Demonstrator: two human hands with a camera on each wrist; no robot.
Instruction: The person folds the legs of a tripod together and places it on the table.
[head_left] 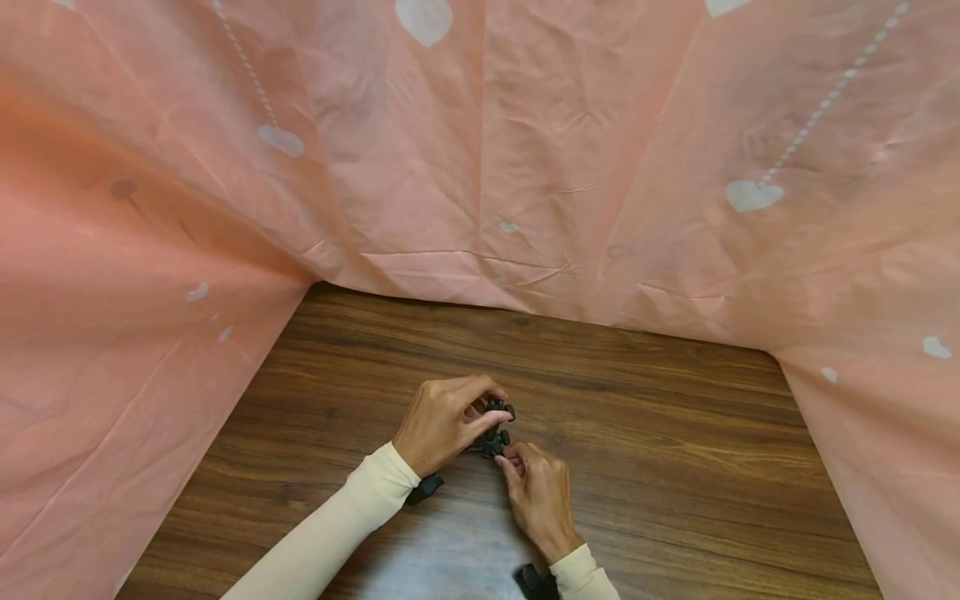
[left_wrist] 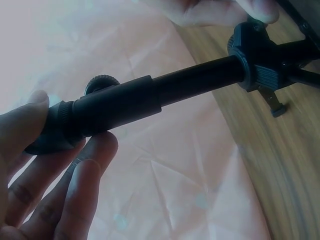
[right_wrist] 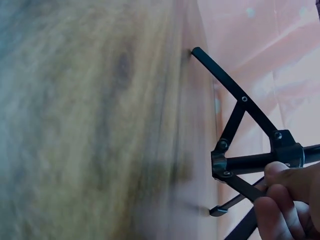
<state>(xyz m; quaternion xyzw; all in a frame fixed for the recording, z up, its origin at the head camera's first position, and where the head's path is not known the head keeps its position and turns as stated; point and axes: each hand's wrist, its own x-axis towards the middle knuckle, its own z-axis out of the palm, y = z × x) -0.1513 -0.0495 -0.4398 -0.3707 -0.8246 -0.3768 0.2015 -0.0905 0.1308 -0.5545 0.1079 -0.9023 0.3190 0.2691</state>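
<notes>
A black tripod (left_wrist: 200,77) is occupying the space between the two hands, over the near middle of the table (head_left: 675,417); whether its feet are touching the surface cannot be told. The left hand (head_left: 447,423) is gripping the column's end, thumb and fingers closing on opposite sides of a cylindrical sleeve. The right hand (head_left: 542,493) is pinching the leg assembly beside its collar, fingers curling with little gap.

The column is stepping down from the thick, matt sleeve to a slimmer, smooth tube. A round knob (left_wrist: 101,83) with a knurled rim is projecting from the sleeve. The table is showing brown, streaked wood grain, and creased pink sheeting (head_left: 555,167) with pale hearts is enclosing its left, far and right sides.

The head view is presenting the tripod as a small dark cluster, partly covered by the fingers. The left wrist view is revealing the column, the knob and a ribbed hub. The right wrist view is exposing slender legs (right_wrist: 220,74), riveted struts (right_wrist: 233,122) and a ring-shaped collar.
</notes>
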